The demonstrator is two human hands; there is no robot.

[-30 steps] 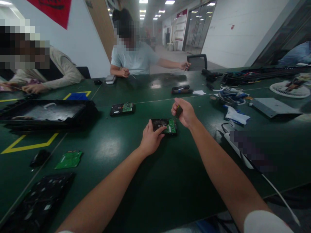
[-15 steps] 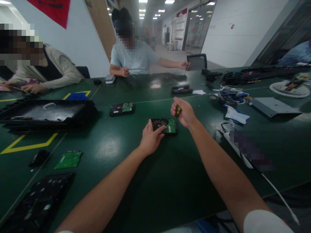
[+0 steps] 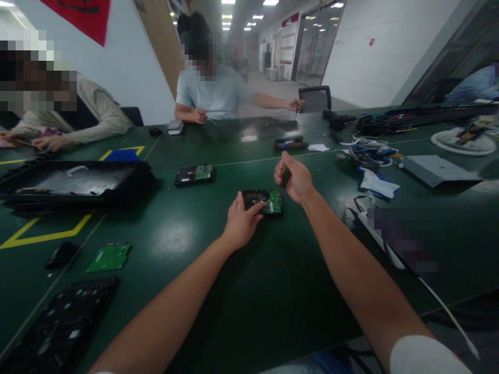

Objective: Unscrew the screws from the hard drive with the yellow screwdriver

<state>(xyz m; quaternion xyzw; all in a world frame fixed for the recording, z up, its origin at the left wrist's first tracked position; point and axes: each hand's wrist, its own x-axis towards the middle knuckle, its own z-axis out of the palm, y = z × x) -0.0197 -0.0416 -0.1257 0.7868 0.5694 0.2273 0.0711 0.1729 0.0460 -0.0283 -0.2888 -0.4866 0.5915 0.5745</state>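
On the dark green table (image 3: 187,239) lie two black hard drives with green circuit boards: one black hard drive with its green board facing up (image 3: 262,201) sits in the middle, under the person's hands, and a second similar drive (image 3: 195,174) lies further away to the left. One loose green circuit board (image 3: 109,256) lies alone near the left edge. The left hand (image 3: 242,223) reaches forward with a nearly straight arm, its fingers resting on the near left corner of the middle drive and pressing it to the table. The right hand (image 3: 295,179) is raised just above the drive's right end, closed in a fist around a small screwdriver with a black and yellow handle (image 3: 285,176), which points down. One large black tray (image 3: 74,182) stands at the left; what is in it I cannot tell.
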